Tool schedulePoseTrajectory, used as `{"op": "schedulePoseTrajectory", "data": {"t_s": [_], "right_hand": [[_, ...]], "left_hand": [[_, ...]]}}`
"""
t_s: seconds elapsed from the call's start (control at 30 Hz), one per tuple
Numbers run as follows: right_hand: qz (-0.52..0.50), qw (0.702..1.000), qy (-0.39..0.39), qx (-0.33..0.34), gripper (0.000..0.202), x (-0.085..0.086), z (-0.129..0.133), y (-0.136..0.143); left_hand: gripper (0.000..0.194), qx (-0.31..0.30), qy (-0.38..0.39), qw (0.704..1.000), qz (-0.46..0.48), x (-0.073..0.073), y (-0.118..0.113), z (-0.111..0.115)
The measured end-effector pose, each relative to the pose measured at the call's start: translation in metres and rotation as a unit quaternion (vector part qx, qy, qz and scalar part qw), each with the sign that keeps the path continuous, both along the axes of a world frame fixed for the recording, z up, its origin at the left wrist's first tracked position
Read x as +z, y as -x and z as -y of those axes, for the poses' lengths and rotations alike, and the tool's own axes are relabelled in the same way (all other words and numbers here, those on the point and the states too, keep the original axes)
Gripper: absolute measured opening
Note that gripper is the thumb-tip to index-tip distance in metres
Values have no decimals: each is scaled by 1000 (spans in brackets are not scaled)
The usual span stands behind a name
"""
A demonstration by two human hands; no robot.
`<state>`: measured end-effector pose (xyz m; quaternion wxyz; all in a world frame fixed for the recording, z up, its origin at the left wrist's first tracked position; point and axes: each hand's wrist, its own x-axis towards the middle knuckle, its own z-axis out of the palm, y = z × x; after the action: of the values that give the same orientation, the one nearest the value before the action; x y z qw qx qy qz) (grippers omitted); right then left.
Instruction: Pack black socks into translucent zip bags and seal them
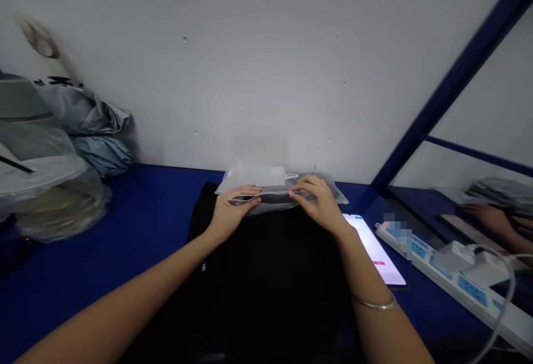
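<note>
Near the wall, a frosted translucent bag with a pale edge strip lies at the far end of a black cloth. My left hand grips the left end of its edge between thumb and fingers, where the two layers part slightly. Closed in a pinch, my right hand holds the same edge farther right; a small white piece shows at its fingertips. Behind the edge sits a flat white sheet or packet. I cannot tell whether it is inside the bag.
A lit phone lies right of my right forearm on the blue surface. Beyond it runs a white power strip with chargers and a cable. Plastic-wrapped items stand left. A blue frame with a mirror-like panel rises right.
</note>
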<state>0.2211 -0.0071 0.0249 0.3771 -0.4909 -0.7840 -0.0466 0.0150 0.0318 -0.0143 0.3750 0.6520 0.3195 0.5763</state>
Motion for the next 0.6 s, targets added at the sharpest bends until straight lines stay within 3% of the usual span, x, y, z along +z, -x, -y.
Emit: {"op": "schedulePoseTrajectory", "data": {"t_s": [0.6], "right_hand": [[4, 995, -42, -93, 11, -13, -12, -37]], "left_hand": [[20, 24, 24, 999, 21, -1, 3, -6]]}}
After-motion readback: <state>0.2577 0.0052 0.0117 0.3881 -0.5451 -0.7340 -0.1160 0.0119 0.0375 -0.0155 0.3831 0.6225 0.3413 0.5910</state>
